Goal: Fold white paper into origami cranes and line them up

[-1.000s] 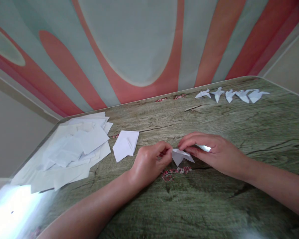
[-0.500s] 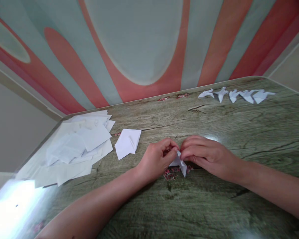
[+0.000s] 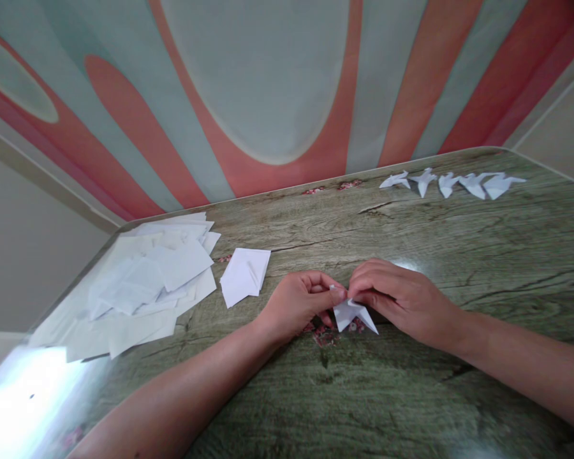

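Observation:
A small white folded-paper figure (image 3: 351, 313) is pinched between my two hands just above the table, with pointed ends hanging down to the left and right. My left hand (image 3: 305, 302) grips its upper left part between thumb and fingers. From the other side, the fingertips of my right hand (image 3: 393, 294) close on its upper edge. Part of the paper is hidden behind the fingers. Several finished-looking paper birds (image 3: 473, 184) stand in a row at the back right.
On the left lies a wide, loose pile of white paper sheets (image 3: 148, 280). Between it and my left hand sits a smaller stack of paper (image 3: 245, 275). The wood-grain table (image 3: 287, 395) meets a striped wall (image 3: 268, 173) at its back edge.
The paper figure has been turned between my fingers, so more of its face shows and one point now swings out to the right. Both hands have shifted only slightly.

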The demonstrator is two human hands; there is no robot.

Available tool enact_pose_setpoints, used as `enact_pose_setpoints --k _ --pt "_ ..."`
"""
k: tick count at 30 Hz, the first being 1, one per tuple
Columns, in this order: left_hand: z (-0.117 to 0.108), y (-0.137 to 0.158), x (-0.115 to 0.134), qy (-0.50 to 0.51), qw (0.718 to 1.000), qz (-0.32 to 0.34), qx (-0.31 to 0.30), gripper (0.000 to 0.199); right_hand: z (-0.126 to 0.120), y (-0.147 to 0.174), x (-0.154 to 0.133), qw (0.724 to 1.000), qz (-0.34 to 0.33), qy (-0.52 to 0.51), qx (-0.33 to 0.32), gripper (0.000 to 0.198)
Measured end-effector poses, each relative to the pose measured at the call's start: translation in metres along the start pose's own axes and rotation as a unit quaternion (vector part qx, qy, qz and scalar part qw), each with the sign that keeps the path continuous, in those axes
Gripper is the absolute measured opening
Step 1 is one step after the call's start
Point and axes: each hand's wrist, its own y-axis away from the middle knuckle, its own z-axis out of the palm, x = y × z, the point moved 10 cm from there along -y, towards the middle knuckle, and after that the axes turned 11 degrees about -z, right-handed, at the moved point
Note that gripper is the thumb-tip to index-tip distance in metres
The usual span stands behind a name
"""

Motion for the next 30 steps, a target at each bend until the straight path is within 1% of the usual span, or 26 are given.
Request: enact_pose_setpoints --k 3,7,12,18,22,25,30 --pt "-0.002 0.003 0.006 0.004 1.0 0.016 0.024 0.023 0.003 0.0 0.003 1.0 0.019 -0.005 -0.011 0.01" --pt "0.0 0.003 0.007 0.014 0.999 0.023 0.023 0.02 0.002 0.002 0.008 0.999 0.053 -0.007 -0.005 0.012" --pt "0.0 0.001 0.006 0.003 0.999 0.04 0.014 0.022 0.001 0.005 0.019 0.991 0.131 -0.015 0.002 0.008" --pt "0.003 0.003 0.009 -0.01 0.999 0.046 0.002 0.025 0.0 0.012 0.032 0.975 0.223 -0.012 0.003 0.009" --pt "0.004 0.005 0.011 -0.008 0.999 0.043 -0.001 0.022 0.001 0.015 0.034 0.967 0.252 -0.027 0.009 0.009" --pt "0.005 0.006 0.013 0.013 0.998 0.053 -0.016 0.022 0.001 0.018 0.037 0.961 0.273 -0.044 0.016 0.011" --pt "0.004 0.006 0.013 0.04 0.997 0.061 -0.029 0.022 0.001 0.016 0.037 0.964 0.263 -0.048 0.006 0.016"
